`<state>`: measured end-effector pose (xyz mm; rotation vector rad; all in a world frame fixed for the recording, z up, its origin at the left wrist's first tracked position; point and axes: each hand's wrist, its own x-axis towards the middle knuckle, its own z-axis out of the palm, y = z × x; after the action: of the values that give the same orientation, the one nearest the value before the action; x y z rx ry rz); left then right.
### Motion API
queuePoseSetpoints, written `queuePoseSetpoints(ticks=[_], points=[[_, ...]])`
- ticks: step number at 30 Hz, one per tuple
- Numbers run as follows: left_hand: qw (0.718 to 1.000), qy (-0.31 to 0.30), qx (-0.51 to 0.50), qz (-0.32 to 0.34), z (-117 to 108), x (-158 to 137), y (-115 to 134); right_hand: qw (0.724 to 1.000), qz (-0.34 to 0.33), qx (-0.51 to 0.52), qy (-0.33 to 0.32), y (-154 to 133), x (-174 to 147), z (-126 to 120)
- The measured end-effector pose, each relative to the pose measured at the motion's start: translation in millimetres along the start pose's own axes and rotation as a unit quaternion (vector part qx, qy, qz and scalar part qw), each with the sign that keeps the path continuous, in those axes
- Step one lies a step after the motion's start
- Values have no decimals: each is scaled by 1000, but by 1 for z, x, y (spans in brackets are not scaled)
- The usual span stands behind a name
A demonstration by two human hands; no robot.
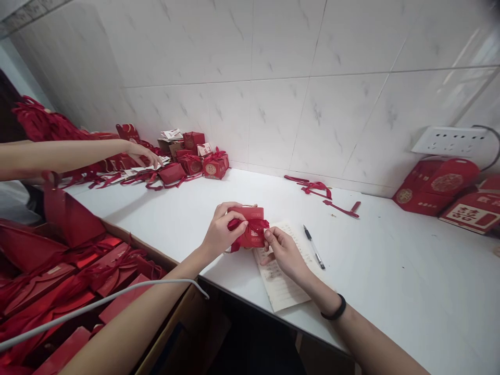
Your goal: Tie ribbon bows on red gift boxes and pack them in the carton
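Between my two hands is a small red gift box (pixel 255 213) with gold print and a dark red ribbon (pixel 257 225) tied in a bow across its front. My left hand (pixel 224 229) grips the box from the left, its thumb and finger pinching the ribbon near the knot. On the right side, my right hand (pixel 282 249) pinches the ribbon's right loop between thumb and fingers; the other fingers are curled. An open notebook (pixel 287 291) with handwriting lies beneath my right hand. Beside it rests a black and clear pen (pixel 313 247).
Another person's arm (pixel 78 156) reaches from the left toward piled red boxes (pixel 215 165). A carton (pixel 140 242) full of red boxes stands at lower left, a white cable (pixel 117 297) crossing it. Loose ribbons (pixel 316 188) lie near the wall. Larger red boxes (pixel 433 182) sit under a power strip (pixel 449 141).
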<state>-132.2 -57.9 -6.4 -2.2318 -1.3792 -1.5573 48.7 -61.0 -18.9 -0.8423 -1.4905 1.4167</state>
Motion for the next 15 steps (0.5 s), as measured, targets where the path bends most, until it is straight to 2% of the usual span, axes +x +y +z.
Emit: queuePoseSetpoints(ticks=[10, 15], points=[[998, -8, -9, -66, 0, 6, -3, 1000, 4, -8, -14, 4, -6, -3], [996, -17, -18, -82, -1, 6, -2, 998, 27, 7, -61, 0, -10, -4]])
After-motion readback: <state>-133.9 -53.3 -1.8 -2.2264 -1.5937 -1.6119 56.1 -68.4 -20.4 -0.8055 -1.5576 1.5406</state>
